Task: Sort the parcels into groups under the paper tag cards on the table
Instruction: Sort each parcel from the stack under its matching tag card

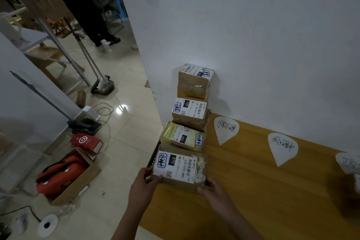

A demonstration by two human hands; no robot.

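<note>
A brown parcel labelled 070 sits at the table's left end, nearest me. My left hand grips its near left corner and my right hand grips its near right corner. Behind it stand a yellowish parcel labelled 220, a brown parcel labelled 150 and a taller brown parcel against the wall. Three white paper tag cards lie on the wooden table: a left card, a middle card and a right card, cut off by the frame edge.
A white wall runs along the table's far side. Left of the table, on the tiled floor, sit a cardboard box with red items, a red bag, cables and a stand base. A person stands far back.
</note>
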